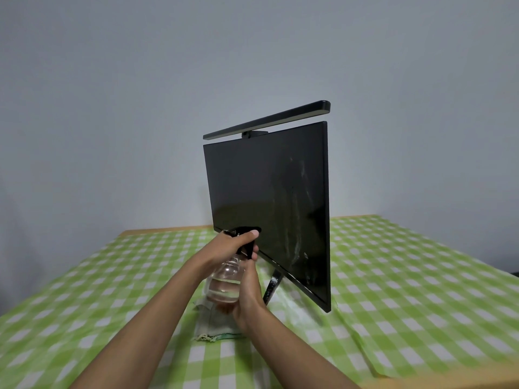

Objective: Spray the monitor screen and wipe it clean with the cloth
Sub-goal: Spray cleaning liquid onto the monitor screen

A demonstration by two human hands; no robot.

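Pale grey wall point(112, 108) fills the background behind a bench point(163, 230) spread with a green-and-white checked cover point(421, 276). On it stands the monitor point(266, 206), its dark screen seen at an angle, with whitish streaks down its right part. A black light bar point(266, 120) sits on its top edge. Both your hands hold the clear spray bottle point(224, 279) just in front of the screen's lower left corner. Your left hand point(230, 245) curls round the black trigger head, and your right hand point(248, 301) wraps the bottle's lower body. Beneath the bottle, the pale cloth point(213, 324) lies crumpled on the bench.
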